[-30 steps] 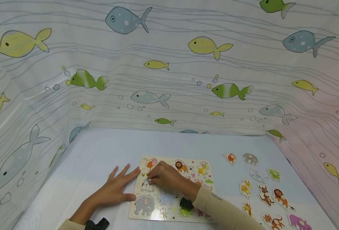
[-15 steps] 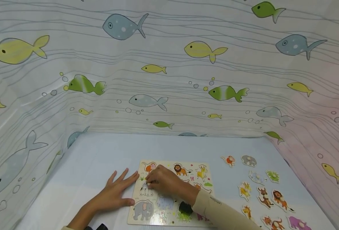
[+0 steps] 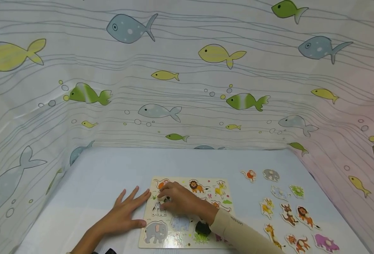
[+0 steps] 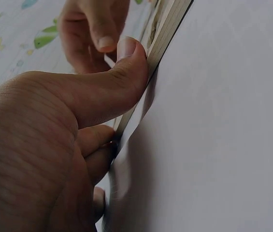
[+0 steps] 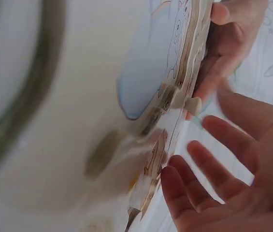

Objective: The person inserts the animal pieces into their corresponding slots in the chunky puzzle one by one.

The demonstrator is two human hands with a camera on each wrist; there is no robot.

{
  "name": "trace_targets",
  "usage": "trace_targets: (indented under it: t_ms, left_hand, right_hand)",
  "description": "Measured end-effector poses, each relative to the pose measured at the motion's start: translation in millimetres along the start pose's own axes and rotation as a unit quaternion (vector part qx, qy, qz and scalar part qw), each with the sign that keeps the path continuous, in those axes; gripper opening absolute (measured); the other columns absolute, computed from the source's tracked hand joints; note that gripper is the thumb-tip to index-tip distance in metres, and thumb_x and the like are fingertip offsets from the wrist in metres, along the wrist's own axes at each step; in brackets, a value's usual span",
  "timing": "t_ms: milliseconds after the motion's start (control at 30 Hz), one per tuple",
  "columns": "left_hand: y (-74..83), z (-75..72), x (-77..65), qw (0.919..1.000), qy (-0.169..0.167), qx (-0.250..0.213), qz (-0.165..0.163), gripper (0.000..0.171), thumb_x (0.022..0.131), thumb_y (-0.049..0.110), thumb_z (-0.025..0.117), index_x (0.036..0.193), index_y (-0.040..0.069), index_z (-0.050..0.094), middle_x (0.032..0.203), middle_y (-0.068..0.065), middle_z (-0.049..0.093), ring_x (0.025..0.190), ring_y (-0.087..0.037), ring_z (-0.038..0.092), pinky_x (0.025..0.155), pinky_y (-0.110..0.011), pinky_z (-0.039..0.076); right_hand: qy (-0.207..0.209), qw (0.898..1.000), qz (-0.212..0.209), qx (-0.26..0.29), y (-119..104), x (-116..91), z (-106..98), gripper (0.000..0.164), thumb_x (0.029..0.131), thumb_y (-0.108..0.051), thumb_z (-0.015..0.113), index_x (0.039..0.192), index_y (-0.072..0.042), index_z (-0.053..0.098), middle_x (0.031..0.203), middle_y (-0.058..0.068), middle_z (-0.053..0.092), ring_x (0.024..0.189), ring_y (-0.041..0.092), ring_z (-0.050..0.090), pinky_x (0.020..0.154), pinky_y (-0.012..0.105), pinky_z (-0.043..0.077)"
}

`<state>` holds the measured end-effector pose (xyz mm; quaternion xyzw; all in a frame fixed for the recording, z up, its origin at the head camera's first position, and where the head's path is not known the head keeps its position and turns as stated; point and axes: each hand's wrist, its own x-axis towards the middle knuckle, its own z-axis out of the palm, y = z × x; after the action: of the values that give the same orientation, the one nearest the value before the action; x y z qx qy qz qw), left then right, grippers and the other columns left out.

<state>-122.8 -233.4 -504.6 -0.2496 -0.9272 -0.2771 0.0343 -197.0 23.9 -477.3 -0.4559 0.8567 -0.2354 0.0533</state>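
Note:
A wooden animal puzzle board [image 3: 172, 241] lies on the table in the head view. The zebra piece [image 3: 157, 209] sits at its left side, where its outline is; whether it is fully flush I cannot tell. Over the zebra hovers my right hand [image 3: 182, 201], thumb and fingers spread apart. The right wrist view shows the piece's small knob [image 5: 193, 106] clear of the fingertips. With fingers extended, my left hand [image 3: 120, 216] touches the board's left edge; its thumb rests against that edge [image 4: 167, 36] in the left wrist view. My right hand covers part of the board's middle.
Loose animal pieces lie right of the board, among them a monkey [image 3: 249, 175], an elephant [image 3: 271, 175], a lion [image 3: 306, 216], a giraffe [image 3: 271, 235] and a purple hippo [image 3: 326, 242]. A fish-patterned cloth [image 3: 187, 91] stands around the table's back and sides.
My right thumb and fingertips have parted and come off the zebra piece, which stays on the board. The left hand keeps its place. The head view has shifted slightly.

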Motion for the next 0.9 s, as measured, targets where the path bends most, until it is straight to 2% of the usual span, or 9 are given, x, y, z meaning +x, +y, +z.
trace_targets:
  t_ms: [100,200,300,400,567,667,800,900]
  left_hand:
    - [-0.3,1.3,-1.8,1.0000,0.001,-0.002,0.000,0.090,0.083,0.067,0.065,0.151,0.012,0.045,0.156,-0.009,0.045,0.144,-0.055,0.029,0.114,-0.071,0.004]
    - [-0.3,1.7,-2.5,1.0000,-0.004,-0.006,-0.001,0.090,0.083,0.069,0.063,0.151,0.013,0.044,0.156,-0.009,0.044,0.144,-0.055,0.028,0.114,-0.072,0.003]
    - [1.0,0.7,-1.7,0.9999,-0.008,-0.010,-0.008,0.090,0.082,0.066,0.066,0.151,0.012,0.044,0.156,-0.009,0.045,0.145,-0.055,0.027,0.114,-0.073,0.003]
    - [2.5,-0.8,0.2,0.9997,-0.009,-0.011,-0.021,0.090,0.080,0.060,0.072,0.151,0.011,0.045,0.155,-0.009,0.046,0.146,-0.053,0.027,0.114,-0.072,0.003]
    - [3.5,0.0,4.4,0.9995,-0.014,-0.011,-0.026,0.092,0.078,0.060,0.073,0.150,0.012,0.045,0.155,-0.009,0.045,0.146,-0.053,0.026,0.115,-0.070,0.002]
    - [2.1,2.0,3.8,0.9998,-0.011,-0.003,-0.015,0.093,0.079,0.066,0.069,0.151,0.013,0.045,0.156,-0.008,0.044,0.146,-0.054,0.027,0.116,-0.069,0.001]
    - [0.0,3.3,2.7,0.9999,0.001,0.006,-0.009,0.093,0.080,0.070,0.065,0.151,0.014,0.044,0.156,-0.008,0.045,0.145,-0.054,0.029,0.118,-0.067,0.000]
    - [0.3,2.5,1.4,0.9999,0.002,0.005,-0.010,0.092,0.080,0.069,0.065,0.151,0.015,0.044,0.156,-0.008,0.044,0.145,-0.054,0.028,0.118,-0.066,-0.002]
  right_hand:
    - [0.010,0.999,0.008,0.040,0,0,-2,0.037,0.093,-0.039,0.069,0.123,-0.016,0.071,0.123,-0.003,0.064,0.108,0.008,0.061,0.089,0.017,0.051]
    - [0.024,0.996,0.017,0.089,0,-4,-7,0.040,0.093,-0.039,0.069,0.124,-0.014,0.070,0.125,-0.002,0.064,0.112,0.010,0.062,0.091,0.021,0.053]
    - [0.035,0.990,0.024,0.133,2,-11,-15,0.039,0.093,-0.034,0.069,0.126,-0.012,0.069,0.128,0.001,0.064,0.117,0.015,0.062,0.096,0.029,0.054]
    - [0.047,0.987,0.024,0.153,6,-20,-26,0.037,0.096,-0.030,0.067,0.127,-0.010,0.066,0.127,0.003,0.064,0.117,0.021,0.063,0.095,0.035,0.055]
    - [0.072,0.982,0.056,0.163,17,-45,-48,0.035,0.097,-0.029,0.066,0.126,-0.009,0.066,0.120,0.007,0.066,0.103,0.027,0.063,0.081,0.031,0.054]
    - [0.094,0.981,0.065,0.160,26,-62,-62,0.032,0.096,-0.028,0.067,0.124,-0.011,0.067,0.118,0.009,0.068,0.102,0.028,0.064,0.082,0.035,0.055]
    - [0.138,0.981,0.061,0.120,40,-82,-79,0.027,0.096,-0.026,0.067,0.121,-0.014,0.069,0.117,0.005,0.070,0.106,0.026,0.067,0.088,0.045,0.057]
    - [0.170,0.976,0.093,0.098,51,-97,-91,0.025,0.095,-0.028,0.068,0.118,-0.020,0.071,0.115,-0.003,0.071,0.104,0.021,0.068,0.087,0.044,0.058]
